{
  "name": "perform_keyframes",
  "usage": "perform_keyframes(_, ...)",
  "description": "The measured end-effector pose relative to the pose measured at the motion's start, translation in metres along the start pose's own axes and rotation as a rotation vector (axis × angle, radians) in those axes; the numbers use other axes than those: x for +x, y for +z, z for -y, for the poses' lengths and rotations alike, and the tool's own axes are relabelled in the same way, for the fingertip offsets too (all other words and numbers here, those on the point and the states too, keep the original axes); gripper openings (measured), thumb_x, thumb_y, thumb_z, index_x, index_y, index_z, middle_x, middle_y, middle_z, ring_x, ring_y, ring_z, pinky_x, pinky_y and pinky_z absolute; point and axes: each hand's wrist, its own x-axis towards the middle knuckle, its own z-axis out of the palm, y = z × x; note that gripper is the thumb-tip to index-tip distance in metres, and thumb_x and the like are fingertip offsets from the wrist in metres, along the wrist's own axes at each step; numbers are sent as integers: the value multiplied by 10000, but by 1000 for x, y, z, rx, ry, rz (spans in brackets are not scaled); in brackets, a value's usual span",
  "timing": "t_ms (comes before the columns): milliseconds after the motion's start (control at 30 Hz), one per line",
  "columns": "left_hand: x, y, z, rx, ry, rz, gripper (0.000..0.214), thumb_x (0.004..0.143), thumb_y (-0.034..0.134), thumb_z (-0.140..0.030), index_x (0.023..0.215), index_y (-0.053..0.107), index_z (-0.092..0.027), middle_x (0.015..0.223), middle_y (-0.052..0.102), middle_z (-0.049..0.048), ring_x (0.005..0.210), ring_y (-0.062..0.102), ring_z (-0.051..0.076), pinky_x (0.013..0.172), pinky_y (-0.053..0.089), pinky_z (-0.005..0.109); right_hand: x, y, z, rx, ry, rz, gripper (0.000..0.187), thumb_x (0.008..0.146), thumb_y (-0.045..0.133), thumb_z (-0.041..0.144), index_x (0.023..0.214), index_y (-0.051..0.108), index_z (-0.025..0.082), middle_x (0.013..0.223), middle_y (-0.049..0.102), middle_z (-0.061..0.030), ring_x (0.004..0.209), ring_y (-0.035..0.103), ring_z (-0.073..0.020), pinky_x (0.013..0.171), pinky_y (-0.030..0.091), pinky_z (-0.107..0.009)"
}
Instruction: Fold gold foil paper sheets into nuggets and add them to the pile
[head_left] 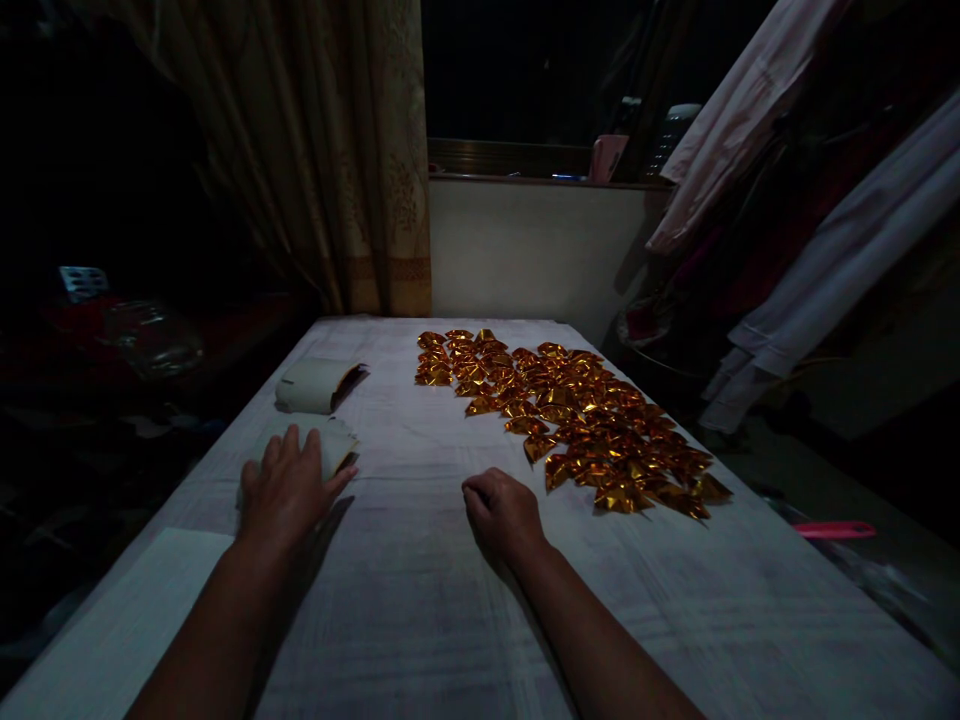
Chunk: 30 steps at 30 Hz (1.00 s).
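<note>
My left hand (289, 490) lies with fingers spread over the nearer of two pale, curved bundles that look like bent paper stacks. Part of this nearer bundle (335, 440) shows beyond my fingers; the rest is hidden under the hand. Just behind it is the farther bundle (311, 385), untouched, with its dark, open end facing right. My right hand (506, 515) rests on the table as a loose fist, and I see nothing sticking out of it. To its right and beyond lie many shiny gold folded foil pieces (585, 410), spread in a dense patch.
A pale checked cloth covers the table (420, 620). At the left edge lies a flat pale sheet (157, 590). Beyond stand a curtain (360, 150) and a window ledge with a pink cup (607, 157). Clothes (847, 270) hang at the right, above a pink handle (834, 530).
</note>
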Motion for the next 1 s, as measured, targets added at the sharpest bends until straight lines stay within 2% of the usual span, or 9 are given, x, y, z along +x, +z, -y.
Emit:
perform_keyframes(100, 0, -5, 6, 60, -65, 141, 711, 854, 525, -561, 1360, 533, -61, 1522, 390, 305, 1368, 378, 496, 977, 394, 675, 0, 1, -1, 7, 4, -1, 191, 909, 583, 189, 908, 762, 255, 911, 730, -18, 878, 668, -150, 762, 414, -220)
perform_keyframes(267, -2, -16, 2, 119, -56, 292, 599, 910, 422, -495, 1324, 554, -83, 1447, 493, 263, 1285, 495, 428, 912, 480, 543, 1, 4, -4, -3, 3, 9, 184, 910, 583, 199, 912, 761, 247, 914, 729, -27, 889, 665, -157, 771, 415, -224)
perform_keyframes(433, -1, -28, 1, 78, -82, 360, 587, 928, 425, -460, 1386, 533, -108, 1481, 499, 214, 1288, 525, 385, 935, 479, 460, 1, 4, -5, -4, -6, 8, 186, 913, 578, 207, 915, 760, 248, 921, 728, -31, 884, 663, -165, 762, 419, -234)
perform_keyframes(633, 0, -41, 1, 65, -85, 409, 553, 963, 350, -494, 1314, 610, -155, 1260, 673, 205, 1088, 656, 377, 805, 489, 417, 1, 3, -4, -26, -9, 12, 183, 914, 580, 210, 911, 758, 247, 897, 715, -35, 871, 656, -166, 743, 411, -236)
perform_keyframes(800, -1, -56, -4, 97, -105, 380, 485, 982, 298, -397, 1154, 714, -219, 1127, 734, 168, 1010, 680, 366, 720, 461, 391, 0, 4, -4, -30, -14, 5, 182, 914, 580, 218, 910, 759, 252, 885, 710, -32, 859, 645, -168, 727, 409, -239)
perform_keyframes(1000, -11, -82, -14, 46, -175, 65, 509, 982, 293, -452, 1247, 691, -278, 1013, 762, 121, 882, 696, 345, 654, 440, 372, 0, 5, -4, -9, -22, -19, 190, 897, 575, 204, 881, 756, 257, 872, 710, -27, 839, 646, -165, 724, 419, -240)
